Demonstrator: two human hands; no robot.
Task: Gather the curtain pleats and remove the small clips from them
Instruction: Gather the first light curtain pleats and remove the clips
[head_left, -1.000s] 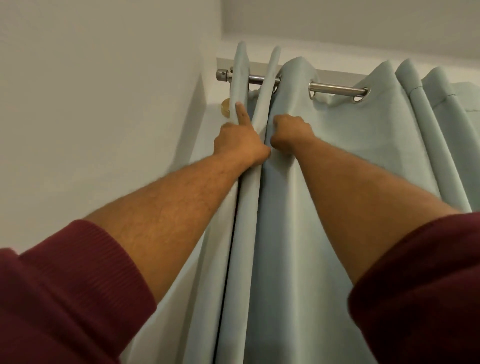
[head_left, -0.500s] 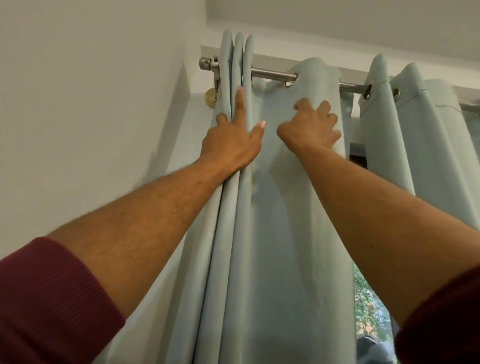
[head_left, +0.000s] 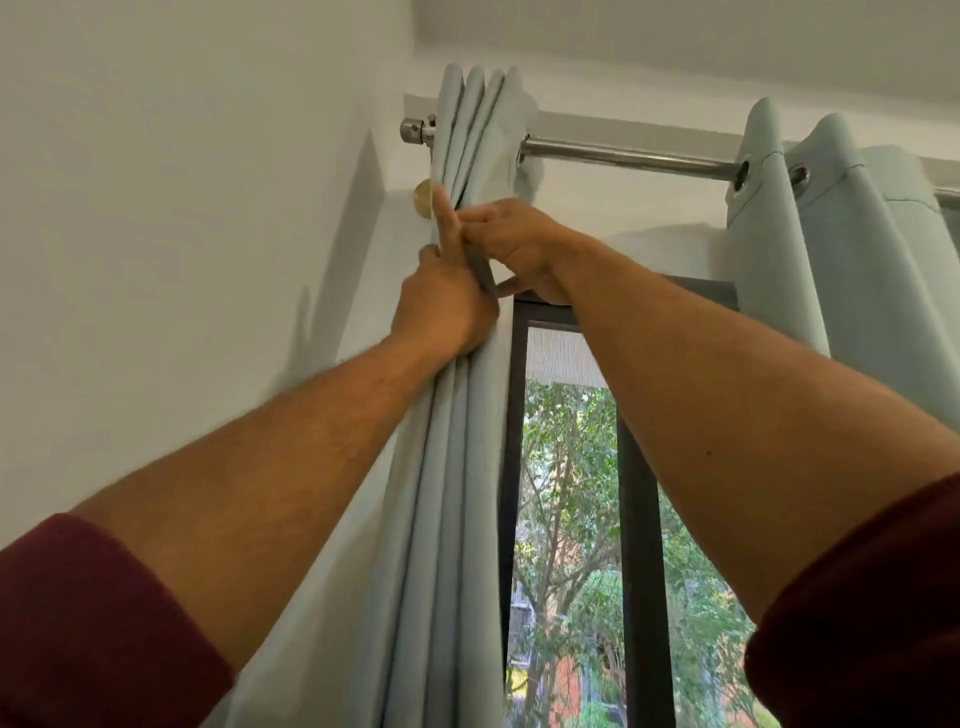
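Around us stand a white wall (head_left: 182, 208), a shiny metal rod (head_left: 628, 155) and a dark window frame (head_left: 636, 493) with green trees beyond; more pale blue curtain (head_left: 810, 249) hangs well apart on the right. Our forearms cross much of the view. The gathered pleats (head_left: 452, 467), soft matte cloth in narrow upright folds, hang at the rod's left end. Our left hand (head_left: 441, 306) is closed around them, forefinger raised along the cloth. Our right hand (head_left: 511, 241), just right and touching, curls over the bundle; we cannot tell what it pinches.

pleats (head_left: 470, 130) now bunched, right hand (head_left: 511, 244) joined left hand (head_left: 441, 306)
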